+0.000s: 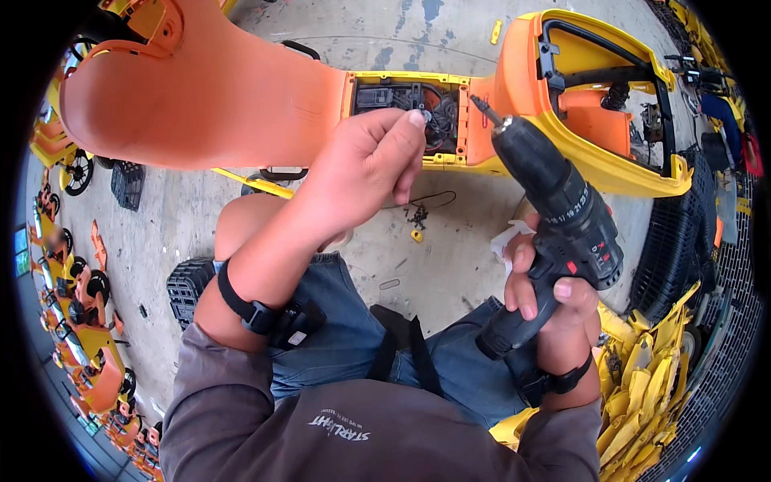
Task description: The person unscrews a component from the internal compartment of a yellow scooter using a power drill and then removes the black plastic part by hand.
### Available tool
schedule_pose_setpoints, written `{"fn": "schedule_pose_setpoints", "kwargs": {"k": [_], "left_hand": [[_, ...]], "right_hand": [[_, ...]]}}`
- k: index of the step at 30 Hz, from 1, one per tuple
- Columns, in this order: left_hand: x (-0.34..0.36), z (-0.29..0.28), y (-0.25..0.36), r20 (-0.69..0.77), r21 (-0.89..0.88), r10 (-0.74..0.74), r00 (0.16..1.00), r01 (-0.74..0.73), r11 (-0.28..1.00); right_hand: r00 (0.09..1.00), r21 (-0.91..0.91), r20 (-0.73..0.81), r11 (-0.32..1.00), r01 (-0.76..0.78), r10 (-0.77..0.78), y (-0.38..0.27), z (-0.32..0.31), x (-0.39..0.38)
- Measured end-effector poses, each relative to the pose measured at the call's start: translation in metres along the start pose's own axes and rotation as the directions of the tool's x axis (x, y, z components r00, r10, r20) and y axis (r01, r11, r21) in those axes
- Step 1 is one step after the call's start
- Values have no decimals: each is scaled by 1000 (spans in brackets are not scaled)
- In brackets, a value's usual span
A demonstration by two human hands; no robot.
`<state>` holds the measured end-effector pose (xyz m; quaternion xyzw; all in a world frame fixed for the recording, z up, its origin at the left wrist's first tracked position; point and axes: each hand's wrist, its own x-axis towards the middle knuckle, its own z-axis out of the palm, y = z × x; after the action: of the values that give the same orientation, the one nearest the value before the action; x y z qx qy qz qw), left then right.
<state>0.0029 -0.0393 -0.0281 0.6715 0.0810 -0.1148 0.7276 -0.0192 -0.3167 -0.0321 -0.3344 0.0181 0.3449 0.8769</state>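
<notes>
Left hand: your left hand [365, 161] pinches its fingertips together on a small pale part at the wiring, inside the open compartment [409, 108] of the orange and yellow ride-on body [241, 96]
Right hand: your right hand [554, 301] is clamped on the black cordless drill [554, 201], bit aimed up-left toward the compartment's right edge
Doing it well: steady the small part first, I judge, then bring the bit in square, keeping your fingertips off its line
Edges: the compartment rim is narrow and the yellow shell [610, 104] rises close on the right
Open room: bare concrete floor [450, 257] lies between your knees; loose screws [418, 217] rest there, yellow parts [642, 402] crowd your right
</notes>
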Motion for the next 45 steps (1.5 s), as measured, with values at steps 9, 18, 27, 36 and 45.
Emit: {"fn": "schedule_pose_setpoints", "kwargs": {"k": [9,18,27,36,45], "left_hand": [[2,0,-4,137,-115,0,991,16,993],[0,-1,-2,177,-238,72,981,-28,971],[1,-3,-4,192,-214,101,976,-59,975],[3,-5,-5,200,-402,93,975,-5,916],[4,-6,-6,78,-319,52,996,-24,948]], "right_hand": [[999,38,40,999,22,-23,-1,-9,0],[999,30,29,999,-17,16,0,-5,1],[1000,19,15,1000,-15,15,2,-2,3],[999,22,19,999,-25,25,2,-4,2],[999,15,19,999,-30,29,3,-6,1]]}}
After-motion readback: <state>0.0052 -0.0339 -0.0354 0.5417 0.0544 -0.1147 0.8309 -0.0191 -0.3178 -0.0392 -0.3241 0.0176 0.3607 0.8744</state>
